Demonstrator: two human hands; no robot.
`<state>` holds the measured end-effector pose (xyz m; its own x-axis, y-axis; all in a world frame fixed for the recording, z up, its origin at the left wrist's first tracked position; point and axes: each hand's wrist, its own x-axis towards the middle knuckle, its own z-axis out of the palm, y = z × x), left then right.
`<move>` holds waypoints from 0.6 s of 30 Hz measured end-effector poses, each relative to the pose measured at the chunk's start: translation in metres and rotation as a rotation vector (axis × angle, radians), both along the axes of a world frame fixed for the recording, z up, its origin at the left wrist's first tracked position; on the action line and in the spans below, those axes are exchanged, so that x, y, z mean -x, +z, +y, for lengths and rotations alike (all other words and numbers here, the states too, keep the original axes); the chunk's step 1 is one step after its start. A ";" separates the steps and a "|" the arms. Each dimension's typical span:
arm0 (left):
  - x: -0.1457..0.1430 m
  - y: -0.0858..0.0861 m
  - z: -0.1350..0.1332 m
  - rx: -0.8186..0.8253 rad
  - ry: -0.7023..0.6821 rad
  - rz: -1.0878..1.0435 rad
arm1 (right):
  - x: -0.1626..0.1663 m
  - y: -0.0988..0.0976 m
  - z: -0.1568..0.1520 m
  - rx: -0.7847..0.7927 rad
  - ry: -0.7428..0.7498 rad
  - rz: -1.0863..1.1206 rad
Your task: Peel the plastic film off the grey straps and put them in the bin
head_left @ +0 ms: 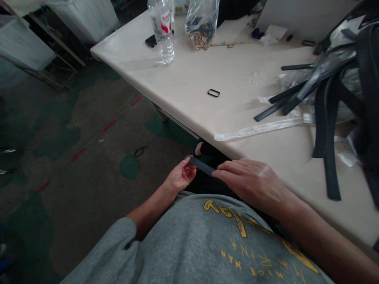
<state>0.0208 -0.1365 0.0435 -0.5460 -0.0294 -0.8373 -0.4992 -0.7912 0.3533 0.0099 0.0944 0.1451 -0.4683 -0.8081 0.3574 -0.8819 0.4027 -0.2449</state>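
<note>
A dark, narrow strap stretches between my two hands, just off the table's near edge and above my lap. My left hand pinches its far-left end between thumb and fingers. Farther along the strap, my right hand grips it from above, and its fingers cover the rest of that side. On the tabletop beyond my hands lies a small black rectangular ring, touched by neither hand.
The pale table bears a water bottle, a phone and a plastic bag of metal hardware. Black straps pile up at the right, beside a white plastic strip. White bins stand at the far left.
</note>
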 end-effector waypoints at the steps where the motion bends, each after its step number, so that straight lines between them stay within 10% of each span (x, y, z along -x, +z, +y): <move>1: -0.001 0.001 0.000 0.003 -0.004 -0.004 | 0.001 -0.003 -0.003 -0.023 -0.001 -0.002; 8: -0.011 0.007 0.006 0.031 -0.150 0.069 | 0.015 -0.030 -0.032 -0.160 -0.046 -0.093; 18: -0.017 0.007 -0.003 -0.103 -0.140 0.301 | 0.041 -0.077 -0.079 0.041 -0.035 -0.419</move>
